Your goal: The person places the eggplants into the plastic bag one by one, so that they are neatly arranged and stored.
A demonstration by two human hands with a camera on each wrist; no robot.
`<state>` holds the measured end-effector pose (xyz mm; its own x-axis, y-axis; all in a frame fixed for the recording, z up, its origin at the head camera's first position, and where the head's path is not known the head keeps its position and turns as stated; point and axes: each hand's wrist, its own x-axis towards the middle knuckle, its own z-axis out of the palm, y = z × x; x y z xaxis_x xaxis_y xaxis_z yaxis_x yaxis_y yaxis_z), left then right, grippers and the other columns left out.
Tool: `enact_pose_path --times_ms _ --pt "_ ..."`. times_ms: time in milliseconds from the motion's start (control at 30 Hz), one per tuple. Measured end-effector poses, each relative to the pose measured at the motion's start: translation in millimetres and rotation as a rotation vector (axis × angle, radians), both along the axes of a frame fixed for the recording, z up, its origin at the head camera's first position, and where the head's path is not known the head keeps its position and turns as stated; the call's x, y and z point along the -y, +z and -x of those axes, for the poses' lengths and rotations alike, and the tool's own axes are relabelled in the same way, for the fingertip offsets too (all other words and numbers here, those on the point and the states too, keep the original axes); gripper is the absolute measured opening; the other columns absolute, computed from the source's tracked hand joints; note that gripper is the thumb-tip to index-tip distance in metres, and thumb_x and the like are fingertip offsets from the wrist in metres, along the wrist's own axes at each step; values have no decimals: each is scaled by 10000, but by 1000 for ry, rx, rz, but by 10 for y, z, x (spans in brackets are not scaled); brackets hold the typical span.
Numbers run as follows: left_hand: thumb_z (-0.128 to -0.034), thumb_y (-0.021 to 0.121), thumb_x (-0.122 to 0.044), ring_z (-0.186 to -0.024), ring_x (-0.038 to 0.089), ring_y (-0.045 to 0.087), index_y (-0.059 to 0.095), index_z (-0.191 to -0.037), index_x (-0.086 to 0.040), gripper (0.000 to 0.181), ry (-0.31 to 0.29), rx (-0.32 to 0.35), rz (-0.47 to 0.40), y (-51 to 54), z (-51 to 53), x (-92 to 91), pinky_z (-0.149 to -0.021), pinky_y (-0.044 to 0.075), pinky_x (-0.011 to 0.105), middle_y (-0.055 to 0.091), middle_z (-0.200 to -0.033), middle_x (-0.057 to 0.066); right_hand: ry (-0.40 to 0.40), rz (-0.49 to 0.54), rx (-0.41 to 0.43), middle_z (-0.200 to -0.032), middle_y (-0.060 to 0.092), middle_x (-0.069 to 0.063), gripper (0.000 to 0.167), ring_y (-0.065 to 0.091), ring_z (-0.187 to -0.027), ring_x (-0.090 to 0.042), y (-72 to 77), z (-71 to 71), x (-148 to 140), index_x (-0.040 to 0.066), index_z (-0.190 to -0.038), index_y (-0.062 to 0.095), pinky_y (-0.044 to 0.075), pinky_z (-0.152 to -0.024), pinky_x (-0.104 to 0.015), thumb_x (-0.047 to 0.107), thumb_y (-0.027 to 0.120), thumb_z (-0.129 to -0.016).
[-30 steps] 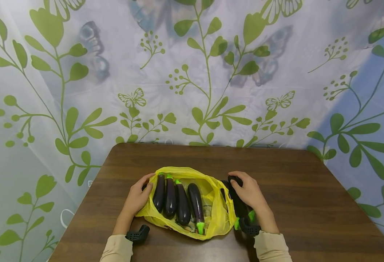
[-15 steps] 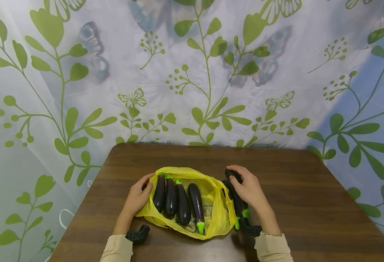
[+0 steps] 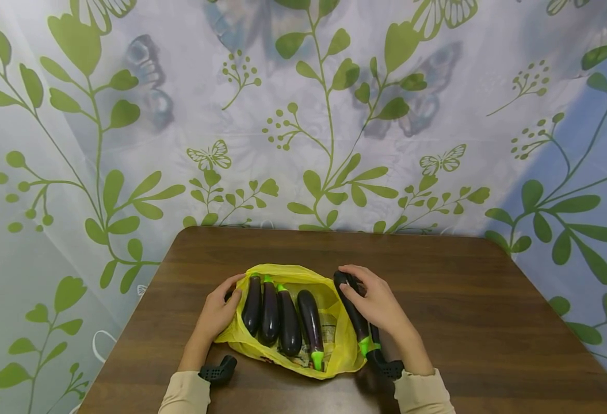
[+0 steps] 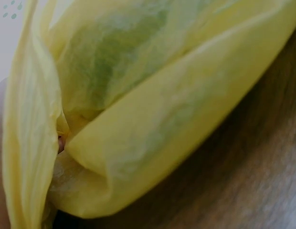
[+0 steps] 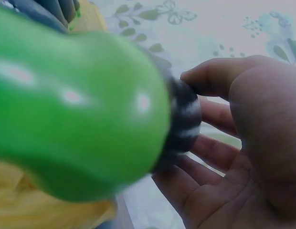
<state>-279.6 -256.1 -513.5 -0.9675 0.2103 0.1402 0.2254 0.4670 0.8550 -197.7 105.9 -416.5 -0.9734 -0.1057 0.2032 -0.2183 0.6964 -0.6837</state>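
Observation:
A yellow plastic bag [image 3: 346, 345] lies with its mouth spread wide, several dark purple eggplants [image 3: 269, 313] with green stems inside it. My left hand [image 3: 221, 309] grips the bag's left rim; in the left wrist view yellow plastic [image 4: 153, 124] hides nearly all of it. At the bag's right rim, my right hand [image 3: 381, 303] holds another eggplant [image 3: 354, 310] by its blunt end, stem towards me. Its green stem end [image 5: 90, 109] looms large in the right wrist view, with thumb and fingers around the dark body behind. Partly hidden beneath that hand is one more eggplant [image 3: 375, 335].
The brown wooden table [image 3: 464, 299] stretches to the right of the bag and behind it. A curtain [image 3: 303, 144] printed with leaves and butterflies hangs past the far edge. Black camera mounts [image 3: 219, 371] sit on both wrists.
My right hand has carried its eggplant left, from the table beside the bag to the bag's right rim. The left hand and the eggplants in the bag stay where they were.

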Motion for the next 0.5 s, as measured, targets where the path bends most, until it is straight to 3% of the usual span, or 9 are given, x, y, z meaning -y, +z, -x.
enact_pose_path --times_ms 300,500 --pt "-1070 557 -174 -1246 323 614 582 -1456 -209 389 0 -6 11 -7 1 5 -1015 500 544 629 -1405 129 84 -30 -4 -1488 564 -67 439 596 -1294 -295 -15 -12 194 162 -1440 600 549 -933 -481 265 672 -1020" --pt "-1071 552 -179 -1226 316 623 579 -1457 -211 389 2 1 16 4 0 -1 -1002 510 532 636 -1393 125 100 -47 9 -1467 580 -64 453 555 -1355 -304 -115 11 282 117 -1426 607 483 -1055 -542 271 690 -1008"
